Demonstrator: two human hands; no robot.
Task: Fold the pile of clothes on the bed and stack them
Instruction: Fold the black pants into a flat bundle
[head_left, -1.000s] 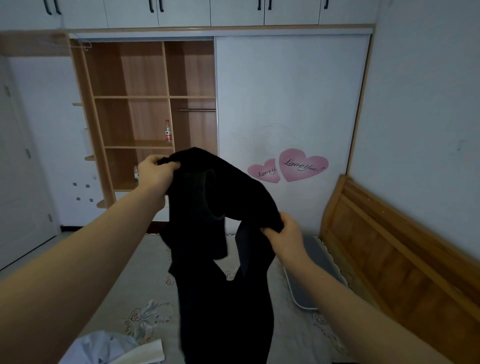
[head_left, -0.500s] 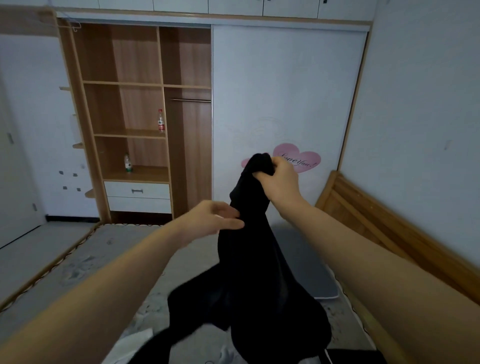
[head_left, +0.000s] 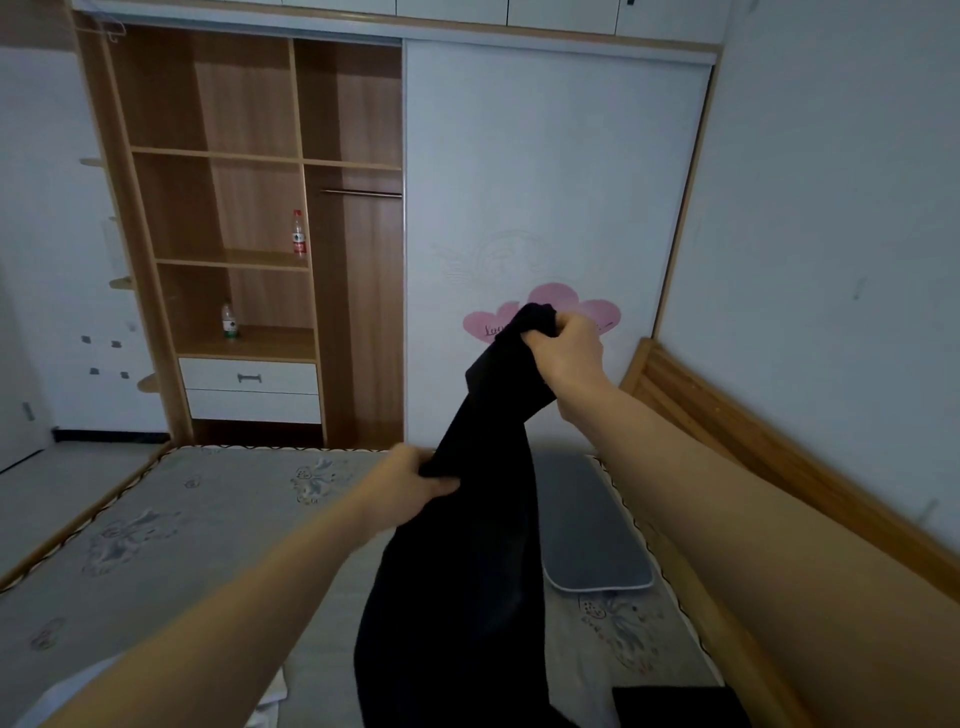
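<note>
Left hand (head_left: 415, 480) now grabs the garment (head_left: 467, 545) lower down, right hand (head_left: 563, 353) pinching its top above the bed (head_left: 182, 519); loose grip could drop it.

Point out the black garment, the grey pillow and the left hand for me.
black garment (head_left: 467, 571), head view, on the hanging middle of the cloth.
grey pillow (head_left: 587, 530), head view, on its bare top surface.
left hand (head_left: 410, 480), head view, on the back of the hand.

Two bottles (head_left: 298, 233) in open wardrobe (head_left: 249, 208)
</note>
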